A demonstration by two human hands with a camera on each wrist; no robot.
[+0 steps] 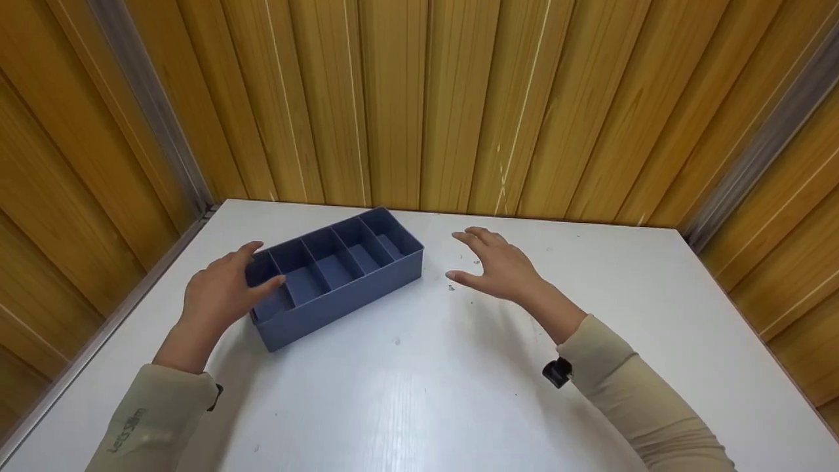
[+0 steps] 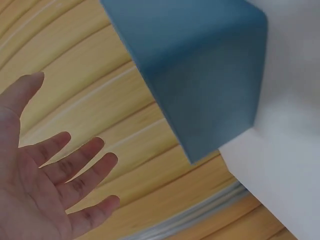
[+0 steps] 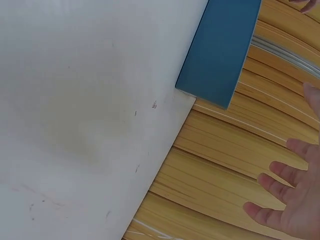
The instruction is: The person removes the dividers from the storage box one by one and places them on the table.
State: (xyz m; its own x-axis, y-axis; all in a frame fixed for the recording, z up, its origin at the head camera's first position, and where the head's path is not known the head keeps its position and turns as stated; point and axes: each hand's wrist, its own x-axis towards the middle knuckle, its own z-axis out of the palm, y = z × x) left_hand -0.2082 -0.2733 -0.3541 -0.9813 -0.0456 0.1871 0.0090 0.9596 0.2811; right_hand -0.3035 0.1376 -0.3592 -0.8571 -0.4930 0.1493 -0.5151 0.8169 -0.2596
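The biggest thing that could go wrong here concerns the blue divided box [image 1: 337,275], which sits skewed on the left half of the worktop [image 1: 459,367], one short end near the person and the other pointing toward the far wall. It looks light and thin-walled, and the white surface seems smooth and slightly glossy, so I judge that a push from one side alone would make it skate or swing round instead of lifting. The left hand [image 1: 219,295] is at the near short end, fingers over the rim and thumb lying across the first compartment, yet the left wrist view shows that grip spread and relaxed, palm open, with no clear pinch on the wall. The right hand [image 1: 501,265] hovers spread just beside the far right corner, apart from the box. A one-sided squeeze could also bow the thin wall or tip the box.

The room is a close corner of vertical yellow wood-look panels [image 1: 459,98], with grey metal strips [image 1: 151,111] at the angles. The worktop fills it wall to wall. A few dark specks [image 1: 451,287] lie near the right hand. All five compartments look empty.
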